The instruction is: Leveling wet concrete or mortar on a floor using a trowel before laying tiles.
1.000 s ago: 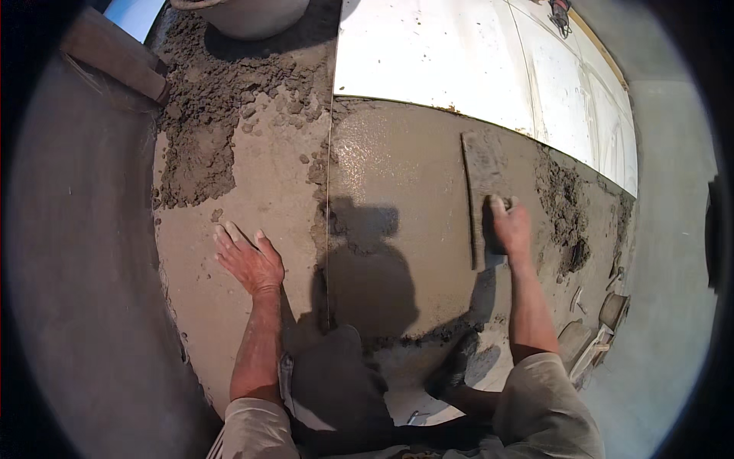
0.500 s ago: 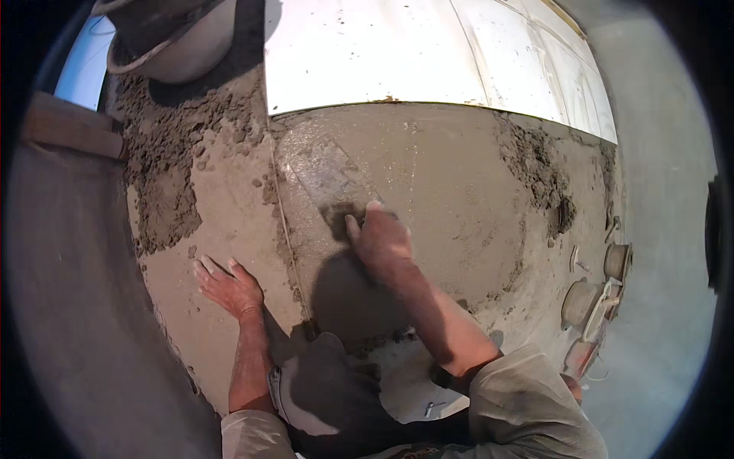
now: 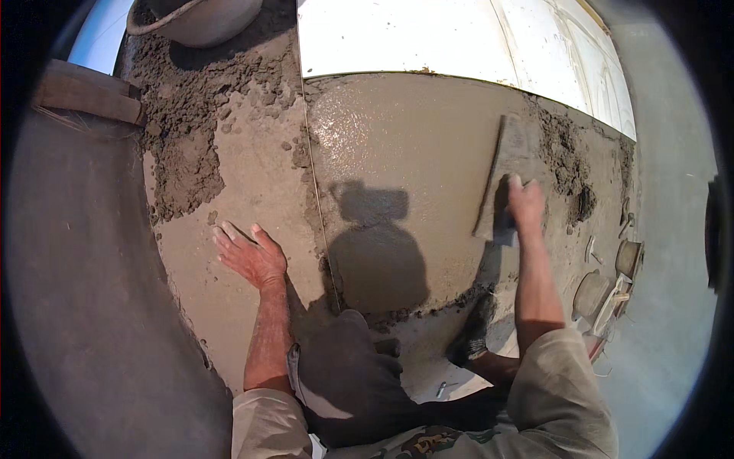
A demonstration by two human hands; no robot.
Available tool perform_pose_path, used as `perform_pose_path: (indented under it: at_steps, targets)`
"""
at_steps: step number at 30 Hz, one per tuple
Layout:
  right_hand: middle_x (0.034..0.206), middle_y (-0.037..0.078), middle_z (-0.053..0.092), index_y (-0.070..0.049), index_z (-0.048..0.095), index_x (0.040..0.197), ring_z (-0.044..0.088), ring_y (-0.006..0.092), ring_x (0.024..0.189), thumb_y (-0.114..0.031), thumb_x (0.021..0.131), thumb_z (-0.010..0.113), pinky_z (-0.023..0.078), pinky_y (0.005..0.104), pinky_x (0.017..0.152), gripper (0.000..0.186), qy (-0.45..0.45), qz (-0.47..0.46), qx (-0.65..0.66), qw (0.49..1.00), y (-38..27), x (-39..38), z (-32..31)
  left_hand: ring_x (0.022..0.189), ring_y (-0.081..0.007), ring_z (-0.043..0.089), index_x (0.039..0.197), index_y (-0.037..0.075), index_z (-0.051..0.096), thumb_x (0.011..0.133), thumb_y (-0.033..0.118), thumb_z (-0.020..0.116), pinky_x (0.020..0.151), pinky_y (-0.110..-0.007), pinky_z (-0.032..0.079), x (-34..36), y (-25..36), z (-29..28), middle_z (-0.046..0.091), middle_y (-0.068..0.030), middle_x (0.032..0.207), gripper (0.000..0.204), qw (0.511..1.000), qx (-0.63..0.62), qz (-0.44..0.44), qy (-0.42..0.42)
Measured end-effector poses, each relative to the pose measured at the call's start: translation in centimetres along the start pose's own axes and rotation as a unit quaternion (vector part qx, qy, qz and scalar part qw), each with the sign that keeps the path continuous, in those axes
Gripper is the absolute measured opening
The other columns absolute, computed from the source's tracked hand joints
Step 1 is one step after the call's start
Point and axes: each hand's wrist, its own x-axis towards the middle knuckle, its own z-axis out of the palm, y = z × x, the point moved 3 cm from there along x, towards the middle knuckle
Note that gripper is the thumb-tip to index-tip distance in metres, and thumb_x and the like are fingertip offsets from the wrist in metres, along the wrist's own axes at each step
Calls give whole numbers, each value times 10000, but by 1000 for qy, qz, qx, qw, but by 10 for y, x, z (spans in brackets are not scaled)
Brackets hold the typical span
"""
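Note:
My right hand (image 3: 527, 208) is closed on the handle of a flat, mortar-smeared finishing trowel (image 3: 514, 149). Its long blade lies on a panel of smooth wet mortar (image 3: 443, 153), close to the panel's right side. My left hand (image 3: 254, 257) rests with its fingers spread on the flat grey floor (image 3: 256, 176). Between that hand and the wet panel runs a thin taut string (image 3: 313, 164) along the panel's left edge. A shadow of my head falls across the mortar.
White tiles (image 3: 413, 34) border the far edge. A mortar basin (image 3: 210, 23) stands at the far left above crumbly mortar (image 3: 187, 164). Rough mortar (image 3: 566, 149) lies right of the trowel. A wooden board (image 3: 88, 96) juts from the left; round containers (image 3: 590, 293) line the right wall.
My right hand has swept the trowel rightward across the wet mortar, and the blade now stands more upright in the picture. My left hand stays spread on the floor. The view has shifted slightly.

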Motion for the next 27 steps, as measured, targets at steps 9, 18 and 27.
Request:
perform_pose_path:
  at_steps: [9,18,27]
  targets:
    - [850,233,662,26,465,1114,664,371,807,-364,873,560,528,442,736,469,-172,-180,64,966,-177,-180,73,1400,-360,191,1442,5,273,953,411,387,1128,-553,114,0,8,0,244,-205,1495,646,999,17,-26,-31]
    - [823,193,674,16,519,1057,664,373,804,-381,892,537,517,464,753,430,-44,-143,-37,988,-95,-72,48,1371,-370,249,1436,23,297,964,489,325,1098,-569,184,0,-1,9,274,-216,1474,664,999,20,20,43]
    - [960,259,644,29,532,1069,629,384,946,-402,905,522,492,467,840,461,-31,-26,-79,996,12,55,-6,1361,-387,254,1436,21,297,975,458,330,1099,-532,189,-6,-2,13,285,-245,1456,636,997,-21,52,61]
